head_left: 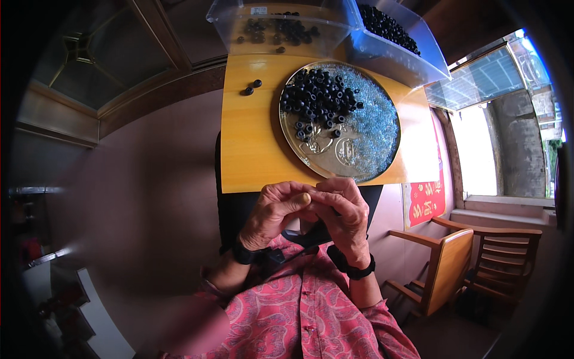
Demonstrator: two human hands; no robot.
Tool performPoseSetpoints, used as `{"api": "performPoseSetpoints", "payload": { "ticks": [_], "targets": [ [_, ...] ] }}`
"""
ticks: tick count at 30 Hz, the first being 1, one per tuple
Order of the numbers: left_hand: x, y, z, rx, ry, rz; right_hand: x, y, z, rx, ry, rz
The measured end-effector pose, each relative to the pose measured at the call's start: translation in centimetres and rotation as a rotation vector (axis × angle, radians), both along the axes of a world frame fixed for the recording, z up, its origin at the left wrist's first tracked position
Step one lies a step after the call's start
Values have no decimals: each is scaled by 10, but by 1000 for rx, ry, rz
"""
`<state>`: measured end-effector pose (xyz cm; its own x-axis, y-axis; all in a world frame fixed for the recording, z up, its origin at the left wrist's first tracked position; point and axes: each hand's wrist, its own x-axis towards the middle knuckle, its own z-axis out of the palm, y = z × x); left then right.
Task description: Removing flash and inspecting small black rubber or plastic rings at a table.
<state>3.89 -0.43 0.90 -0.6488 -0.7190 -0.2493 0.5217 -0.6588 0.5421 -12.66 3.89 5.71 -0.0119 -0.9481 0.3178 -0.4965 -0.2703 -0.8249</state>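
Note:
My left hand and my right hand meet just beyond the near edge of the table. Both have their fingertips pinched together, close to each other. Whatever they pinch is hidden or too small to make out. Beyond them lies a round metal tray with a raised pattern. On its far left part is a pile of small black ring-shaped pieces. Many tiny clear-blue pieces spread over its right side. Dark bands circle both wrists.
Two loose black pieces sit left of the tray. At the back stand a clear plastic bin and a second bin, both with black pieces. A wooden chair is at the right, below a window and red poster.

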Motion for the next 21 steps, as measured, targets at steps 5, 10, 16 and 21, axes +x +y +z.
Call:
{"api": "performPoseSetpoints", "payload": {
  "ticks": [5, 10, 16, 21],
  "targets": [
    [-3, -2, 2, 41, -8, -41, -6, 2, 2, 1, 8, 3],
    [-6, -1, 6, 21, -29, -50, -11, 3, 1, 0, 39, 6],
    [-11, 5, 8, -72, -177, -8, -11, 10, -1, -18, 10, -17],
    [-11, 8, 25, -178, -164, 1, -11, 15, -8, -1, -71, -98]
  ]
}}
